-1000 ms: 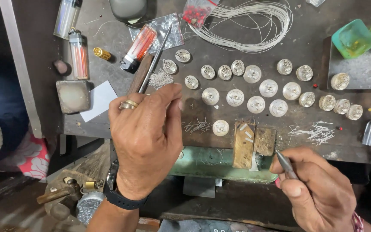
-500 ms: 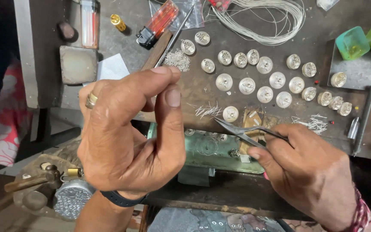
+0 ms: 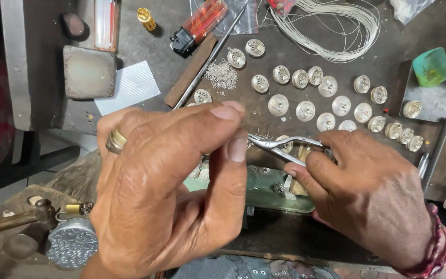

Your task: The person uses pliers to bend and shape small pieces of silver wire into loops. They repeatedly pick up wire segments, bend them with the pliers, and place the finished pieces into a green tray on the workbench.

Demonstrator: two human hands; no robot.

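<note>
Slim metal tweezers [image 3: 280, 145] sit pinched in the right hand [image 3: 367, 196], their tips reaching left to the left hand [image 3: 171, 191], whose thumb and forefinger are pressed together; what they pinch is too small to tell. The left hand, wearing a gold ring [image 3: 115, 140], fills the foreground and hides the near part of the dark surface [image 3: 145, 51]. Just behind the tweezers lie rows of small round silver pieces [image 3: 305, 109], a heap of tiny wire rings [image 3: 221, 75] and a long metal rod [image 3: 207, 62]. Farther back are a red lighter [image 3: 198, 26], a coil of white wire [image 3: 331, 28] and a green cup [image 3: 431, 66].
</note>
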